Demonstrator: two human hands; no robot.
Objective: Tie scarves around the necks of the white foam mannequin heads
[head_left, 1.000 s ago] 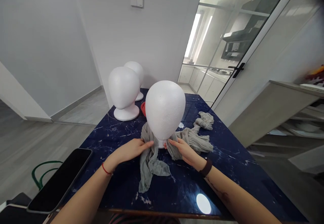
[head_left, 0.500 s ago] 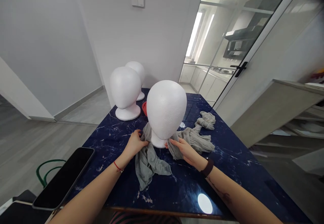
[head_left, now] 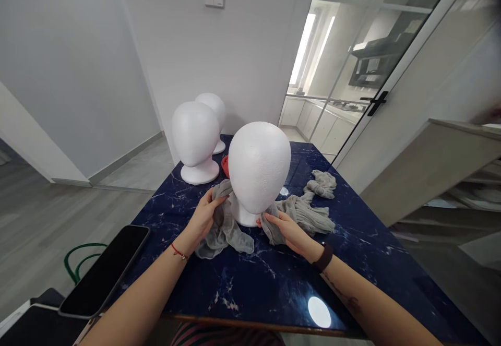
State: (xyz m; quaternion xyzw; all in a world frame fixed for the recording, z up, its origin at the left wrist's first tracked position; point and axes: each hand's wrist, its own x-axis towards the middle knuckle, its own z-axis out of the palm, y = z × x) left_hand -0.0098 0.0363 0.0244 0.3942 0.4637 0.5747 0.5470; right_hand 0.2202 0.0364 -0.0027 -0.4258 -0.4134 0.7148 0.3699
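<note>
A white foam mannequin head [head_left: 260, 166] stands upright before me on a dark blue marbled table [head_left: 270, 288]. A thin grey scarf [head_left: 230, 234] lies around its neck base, with one end hanging at the left and a bunched, knotted part stretching to the right. My left hand [head_left: 202, 214] pinches the scarf left of the neck and lifts it slightly off the table. On the right of the neck, my right hand [head_left: 287, 229] grips another fold of the same grey cloth. Whether the cloth passes unbroken behind the neck is hidden by the foam head.
Two more white foam heads, a nearer one [head_left: 195, 134] and a farther one [head_left: 213, 107], stand at the back left. Something red [head_left: 225, 166] shows behind the front head. A black phone [head_left: 105, 270] lies at the left edge. A glass door [head_left: 336, 69] is beyond the table.
My left hand has risen a little, drawing the scarf's left end up and to the left. The right hand keeps its hold at nearly the same spot.
</note>
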